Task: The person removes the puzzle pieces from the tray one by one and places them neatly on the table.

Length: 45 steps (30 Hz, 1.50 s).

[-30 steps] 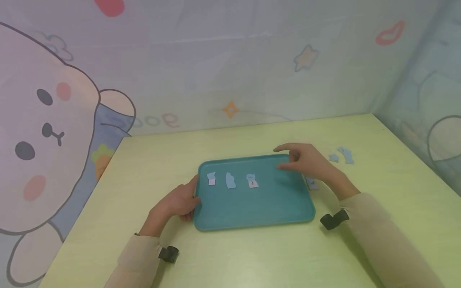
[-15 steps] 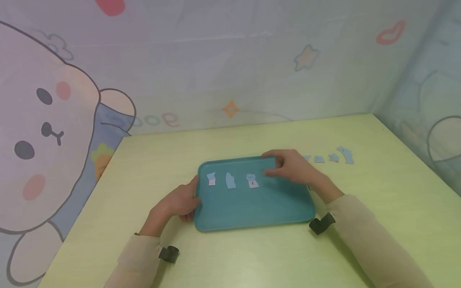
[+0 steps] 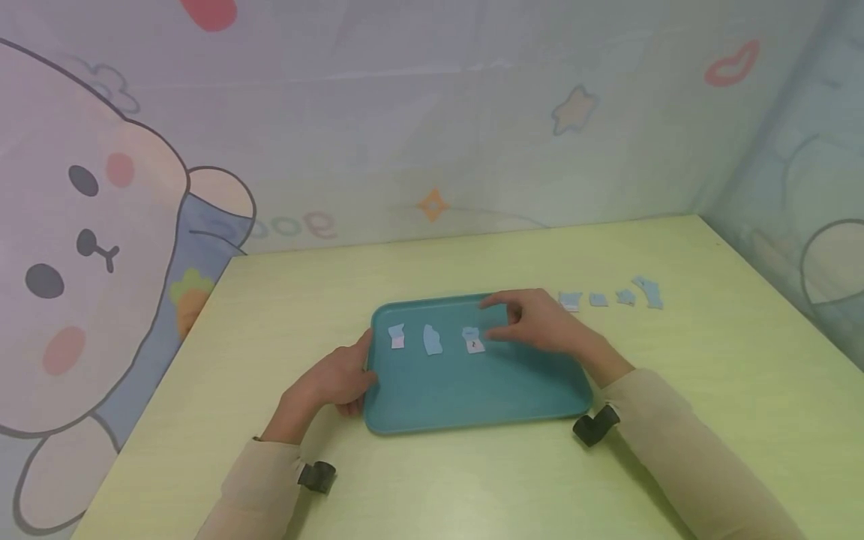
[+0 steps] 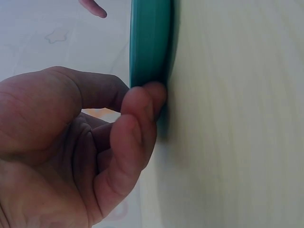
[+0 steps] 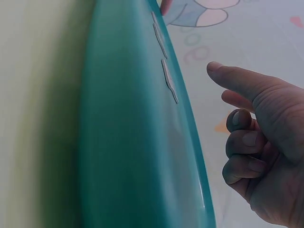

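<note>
A teal tray [image 3: 466,401] lies on the table, its left rim held by my left hand [image 3: 337,376]. In the left wrist view, the thumb and curled fingers of that hand [image 4: 111,137] meet at the tray edge [image 4: 151,42]. Three small flat irregular pieces sit in a row on the tray: a blue-and-pink one [image 3: 397,336], a light blue one [image 3: 432,340] and one with a dark mark [image 3: 474,340]. Over the tray, right beside the marked piece, hovers my right hand [image 3: 543,322], thumb and forefinger spread apart. The right wrist view shows nothing in its fingers [image 5: 244,142].
Beyond the tray's right back corner, several similar pieces lie on the pale yellow-green table [image 3: 472,487], including a blue-and-white piece [image 3: 570,301], a squarish piece [image 3: 598,299] and a long curved piece [image 3: 650,292]. A cartoon-printed cloth [image 3: 405,112] hangs behind.
My right hand has moved left and slightly nearer over the tray, up to the marked piece. The table pieces it covered now show. My left hand stays on the rim.
</note>
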Each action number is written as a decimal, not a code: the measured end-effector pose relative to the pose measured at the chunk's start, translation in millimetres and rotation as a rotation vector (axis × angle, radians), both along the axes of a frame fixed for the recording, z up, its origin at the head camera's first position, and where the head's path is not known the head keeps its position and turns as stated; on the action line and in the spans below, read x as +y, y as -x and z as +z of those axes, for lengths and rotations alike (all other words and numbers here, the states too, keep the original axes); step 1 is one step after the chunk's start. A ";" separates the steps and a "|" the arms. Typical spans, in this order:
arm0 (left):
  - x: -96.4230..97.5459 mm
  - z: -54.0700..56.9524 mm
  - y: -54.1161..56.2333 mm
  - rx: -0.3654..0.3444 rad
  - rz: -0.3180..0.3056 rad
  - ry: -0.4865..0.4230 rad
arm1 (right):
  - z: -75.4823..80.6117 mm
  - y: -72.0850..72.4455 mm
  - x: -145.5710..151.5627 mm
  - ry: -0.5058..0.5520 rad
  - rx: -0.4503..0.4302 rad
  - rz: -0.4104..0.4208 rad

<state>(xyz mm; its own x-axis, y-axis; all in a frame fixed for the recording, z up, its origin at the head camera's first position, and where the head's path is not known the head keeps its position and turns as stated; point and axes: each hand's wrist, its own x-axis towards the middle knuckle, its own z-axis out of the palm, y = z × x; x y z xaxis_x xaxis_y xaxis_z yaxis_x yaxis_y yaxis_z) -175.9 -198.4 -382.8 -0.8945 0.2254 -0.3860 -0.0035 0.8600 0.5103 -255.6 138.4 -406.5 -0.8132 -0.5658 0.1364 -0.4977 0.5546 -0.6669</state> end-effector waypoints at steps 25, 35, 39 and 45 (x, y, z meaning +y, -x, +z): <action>-0.1 -1.7 1.7 0.007 0.005 0.000 | -13.7 4.4 -5.5 -0.133 -0.001 0.077; -0.2 -1.5 0.8 0.004 0.006 -0.014 | -15.2 3.4 -8.2 -0.162 -0.018 0.065; -1.1 -2.5 1.7 0.005 0.002 -0.019 | -13.9 2.3 -9.5 -0.168 -0.011 0.060; -1.7 -3.6 2.2 0.000 -0.002 -0.021 | -14.6 1.8 -10.8 -0.172 -0.009 0.055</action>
<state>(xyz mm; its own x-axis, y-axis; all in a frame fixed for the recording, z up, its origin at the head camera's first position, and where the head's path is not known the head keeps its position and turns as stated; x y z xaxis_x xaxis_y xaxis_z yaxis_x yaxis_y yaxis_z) -178.1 -200.1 -386.4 -0.8940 0.2349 -0.3815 -0.0022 0.8492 0.5281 -257.4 127.6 -421.1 -0.7808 -0.6242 0.0265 -0.5251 0.6328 -0.5690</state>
